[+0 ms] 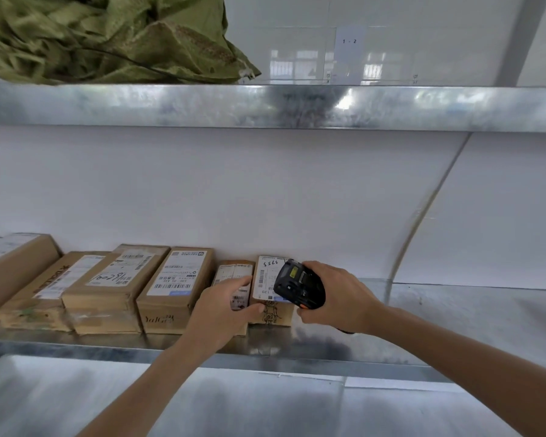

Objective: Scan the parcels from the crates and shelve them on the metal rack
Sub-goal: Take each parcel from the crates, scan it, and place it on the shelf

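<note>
So the parcel (273, 290) in play is already on the rack (265, 107), last in a row of boxes (108, 288) on the middle shelf (454, 313), snug against a smaller one. The left hand (224, 305) has fingers and thumb curled around it near the front corner, I'd guess to keep it steady and the label facing up. The right hand (334, 298) is wrapped tight around a scanner (298, 287), tilted down over that label, probably for a read right where the box sits. Every box lies flat with its label up, which makes sense for finding things later. Materials: plain brown cardboard, a bit scuffed, white printed labels with handwritten numbers on a couple, tape on some. The scanner is chunky black plastic with an orange bit at the bottom. Shelves are shiny galvanized sheet metal, smeary reflections all over. Up top there's a crumpled green woven sack (108, 36), and a small paper tag (350, 42) on the wall reads 1-2.
</note>
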A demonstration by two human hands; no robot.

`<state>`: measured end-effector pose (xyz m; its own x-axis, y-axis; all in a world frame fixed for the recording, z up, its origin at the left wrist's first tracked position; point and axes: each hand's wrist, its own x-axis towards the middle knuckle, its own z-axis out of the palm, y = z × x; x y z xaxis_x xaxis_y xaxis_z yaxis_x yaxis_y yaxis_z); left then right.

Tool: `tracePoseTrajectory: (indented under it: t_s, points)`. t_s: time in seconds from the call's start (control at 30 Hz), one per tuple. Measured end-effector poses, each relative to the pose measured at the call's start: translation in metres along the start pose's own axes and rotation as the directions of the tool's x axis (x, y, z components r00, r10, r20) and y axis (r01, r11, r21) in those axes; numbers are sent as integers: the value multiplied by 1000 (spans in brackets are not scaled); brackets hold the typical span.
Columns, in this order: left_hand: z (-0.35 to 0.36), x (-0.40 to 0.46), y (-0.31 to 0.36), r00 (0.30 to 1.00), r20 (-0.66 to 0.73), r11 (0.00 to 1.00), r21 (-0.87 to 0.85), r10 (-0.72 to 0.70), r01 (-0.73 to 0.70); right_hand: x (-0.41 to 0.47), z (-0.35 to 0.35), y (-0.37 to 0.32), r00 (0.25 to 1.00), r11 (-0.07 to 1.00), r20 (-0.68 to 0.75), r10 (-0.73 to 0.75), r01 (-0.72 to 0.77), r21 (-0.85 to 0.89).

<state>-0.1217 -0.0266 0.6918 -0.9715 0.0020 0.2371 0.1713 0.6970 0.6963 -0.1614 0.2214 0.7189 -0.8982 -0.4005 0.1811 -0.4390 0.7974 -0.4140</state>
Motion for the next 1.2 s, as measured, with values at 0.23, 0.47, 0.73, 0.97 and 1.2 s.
tracePoseTrajectory:
  t_s: [0.23,0.47,0.73,0.97,1.2]
  points:
    - [-30,-34,14,991,-97,994,70,95,-89,-26,-27,-40,990,988,-2,-140,140,-69]
    - [-117,-97,-4,975,-203,990,125,94,-69,-42,-24,-137,966,962,42,-256,259,-88]
    - [-266,-233,-76,924,-379,971,203,-45,130,-37,32,-308,906,903,78,-417,422,-80]
    - [-382,-377,-156,820,-521,908,178,-239,378,-51,119,-477,790,798,114,-602,602,35]
    - [-450,-489,-233,664,-622,792,111,-415,600,-54,212,-601,657,680,189,-730,725,111]
